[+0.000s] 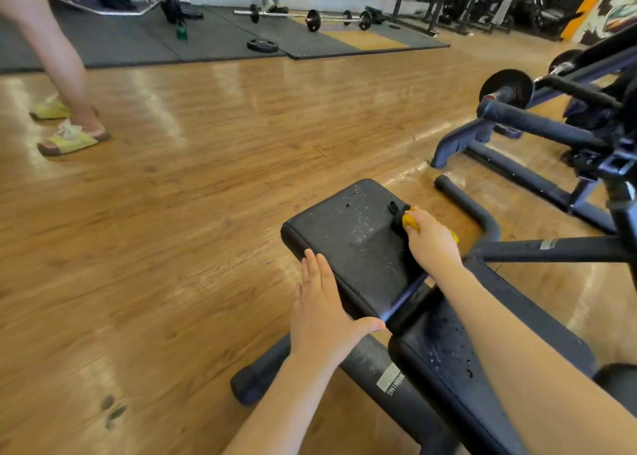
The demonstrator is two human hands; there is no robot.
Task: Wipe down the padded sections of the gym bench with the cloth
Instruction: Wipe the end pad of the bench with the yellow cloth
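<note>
- Right hand is closed round something yellow, a bottle by the look of it, dark nozzle aimed over the seat pad just ahead of the knuckles.
- Left hand lies flat and open on the pad's near-left edge, thumb hooked over the corner, holding nothing.
- No cloth in sight. It isn't in either hand, and I can't tell where it sits.
- White droplets speckle the pad between the two hands, with more on the back pad under the right forearm.
- Risk one: that spray dries before a cloth arrives, leaving streaks instead of a clean pad.
- Risk two: the left palm sits on a wet, slick edge; lean on it and it may slide off towards the floor.
- Risk three: overspray past the right hand lands on the wood and makes a slippery patch.
- Risk four: a passer-by is walking well beyond the left hand; drifting mist or a wet floor could catch them.
- Risk five: the gap between the pads, just under the right wrist, may be skipped in wiping.
</note>
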